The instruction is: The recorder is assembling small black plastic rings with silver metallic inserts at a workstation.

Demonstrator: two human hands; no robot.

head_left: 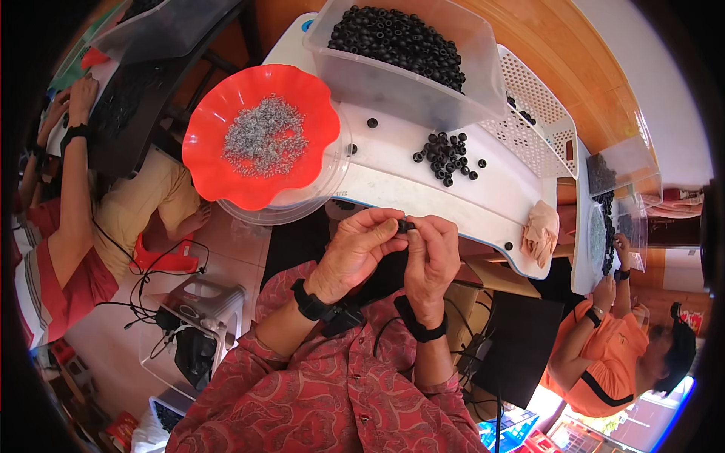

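Observation:
My left hand (356, 248) and my right hand (432, 255) meet just in front of the white table's near edge. Between their fingertips they pinch a small black plastic piece (405, 226); fingers cover much of it. Beyond them on the table (400, 180) lies a loose group of small black hollow plastic pieces (445, 156), with a few strays around it. To the left, a red wavy-rimmed bowl (204, 143) holds a heap of tiny silvery pieces (266, 136), too small to make out exactly. It rests on a clear round container (338, 170).
A clear bin (408, 106) full of black pieces stands at the back. Right of it is a white perforated basket (555, 124), with a crumpled tan cloth (541, 232) at the table's right end. People work at tables on both sides. Cables (140, 279) trail at lower left.

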